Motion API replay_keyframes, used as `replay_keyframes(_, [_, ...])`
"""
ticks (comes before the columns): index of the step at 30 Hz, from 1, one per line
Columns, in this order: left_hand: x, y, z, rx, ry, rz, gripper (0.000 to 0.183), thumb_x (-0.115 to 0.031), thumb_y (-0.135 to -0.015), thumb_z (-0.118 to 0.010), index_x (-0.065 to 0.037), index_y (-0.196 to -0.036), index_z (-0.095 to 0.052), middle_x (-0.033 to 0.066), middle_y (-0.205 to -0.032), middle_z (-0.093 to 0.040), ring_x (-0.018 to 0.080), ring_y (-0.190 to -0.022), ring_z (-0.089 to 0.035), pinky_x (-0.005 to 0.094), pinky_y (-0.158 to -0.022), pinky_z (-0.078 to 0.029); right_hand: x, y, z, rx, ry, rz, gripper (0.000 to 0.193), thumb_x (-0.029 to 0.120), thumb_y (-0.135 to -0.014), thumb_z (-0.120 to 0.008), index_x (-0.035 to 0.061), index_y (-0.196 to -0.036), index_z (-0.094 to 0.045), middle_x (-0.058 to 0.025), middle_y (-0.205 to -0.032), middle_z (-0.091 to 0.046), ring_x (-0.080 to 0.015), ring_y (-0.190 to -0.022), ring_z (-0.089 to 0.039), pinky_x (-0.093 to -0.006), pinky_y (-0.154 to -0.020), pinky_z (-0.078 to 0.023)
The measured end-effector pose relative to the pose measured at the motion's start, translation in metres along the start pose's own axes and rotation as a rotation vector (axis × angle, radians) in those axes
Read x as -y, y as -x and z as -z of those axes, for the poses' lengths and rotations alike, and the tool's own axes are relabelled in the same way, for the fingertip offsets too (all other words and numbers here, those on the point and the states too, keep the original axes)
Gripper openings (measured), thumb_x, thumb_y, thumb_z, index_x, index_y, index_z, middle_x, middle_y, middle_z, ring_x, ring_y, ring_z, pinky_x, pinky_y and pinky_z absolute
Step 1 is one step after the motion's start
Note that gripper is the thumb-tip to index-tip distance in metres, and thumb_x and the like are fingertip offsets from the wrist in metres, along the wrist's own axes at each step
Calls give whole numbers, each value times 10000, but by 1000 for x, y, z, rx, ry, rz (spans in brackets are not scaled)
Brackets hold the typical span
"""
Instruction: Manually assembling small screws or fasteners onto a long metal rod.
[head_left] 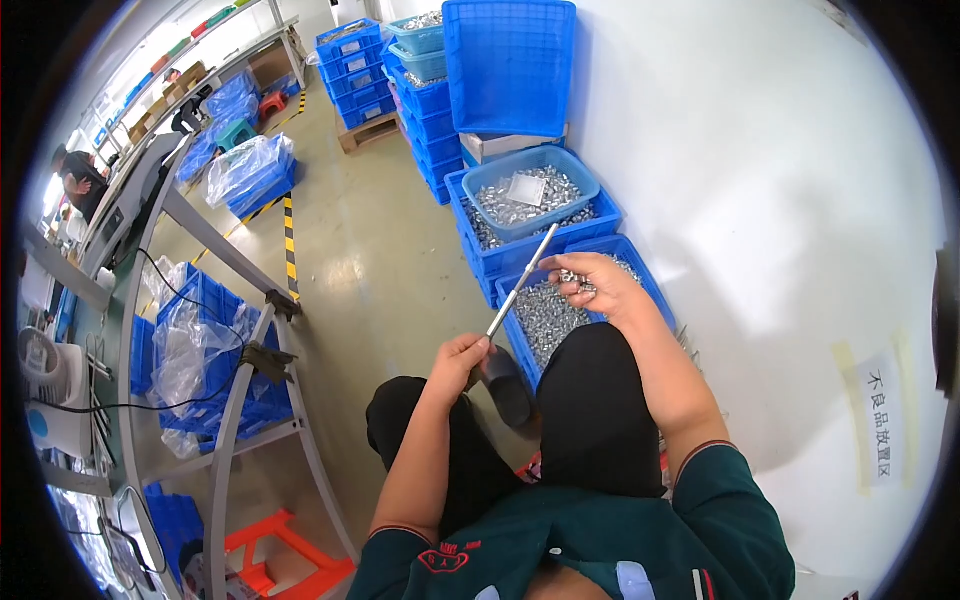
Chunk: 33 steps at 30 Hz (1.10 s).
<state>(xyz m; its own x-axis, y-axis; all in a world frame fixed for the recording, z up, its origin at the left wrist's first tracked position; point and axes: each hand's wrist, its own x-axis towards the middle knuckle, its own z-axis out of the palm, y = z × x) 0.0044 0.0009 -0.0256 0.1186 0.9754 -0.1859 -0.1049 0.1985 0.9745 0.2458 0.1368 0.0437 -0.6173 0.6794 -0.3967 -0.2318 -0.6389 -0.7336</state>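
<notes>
My left hand (460, 362) is closed round the lower end of a thin silver metal rod (512, 295), which slants up and to the right. Close to the rod's upper part, my right hand (603, 281) is curled, palm up, around several small silver metal parts (574, 280). Below that hand stands a blue crate (648, 268) full of similar small metal parts (545, 318). Whether my right fingertips touch the rod, I cannot tell.
Beyond the crate, a light-blue basin (590, 180) of metal parts sits in another blue crate (480, 262). Stacked blue crates (432, 135) line the wall. At left are a workbench frame (232, 400), plastic-covered crates (262, 180) and an orange stool (290, 555). Another person (85, 185) is far left.
</notes>
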Motion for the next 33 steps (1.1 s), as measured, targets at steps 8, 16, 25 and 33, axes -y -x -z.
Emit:
replay_keyframes(8, [-5,6,4,8,-22,-17,241,-226,-870,-515,-9,-826,-608,-16,-610,-505,71,-588,-434,218,-554,-331,0,-2,15,-71,-170,78,148,145,-856,-567,14,-917,-534,-73,-715,-522,-69,-470,-412,-169,-329,-268])
replay_keyframes(16, [4,8,9,40,-80,-24,231,-220,-877,-525,-12,-827,-612,-16,-603,-504,62,-561,-421,213,-520,-319,-2,-6,15,-34,-326,147,279,301,-824,-635,45,-889,-544,-18,-694,-471,-55,-470,-381,-157,-344,-253])
replay_keyframes(25, [2,11,5,37,-112,42,227,-220,-878,-525,-18,-822,-611,-26,-590,-491,57,-528,-411,214,-490,-316,-3,-7,4,-113,-325,134,320,319,-794,-666,39,-930,-595,-14,-720,-468,-56,-475,-373,-157,-350,-254])
replay_keyframes(33, [5,10,5,20,-117,51,250,-239,-883,-511,-12,-844,-609,-10,-601,-495,64,-543,-390,218,-511,-299,2,-3,-2,-165,3,258,276,263,-845,-615,3,-936,-593,1,-694,-455,-39,-478,-373,-152,-355,-257])
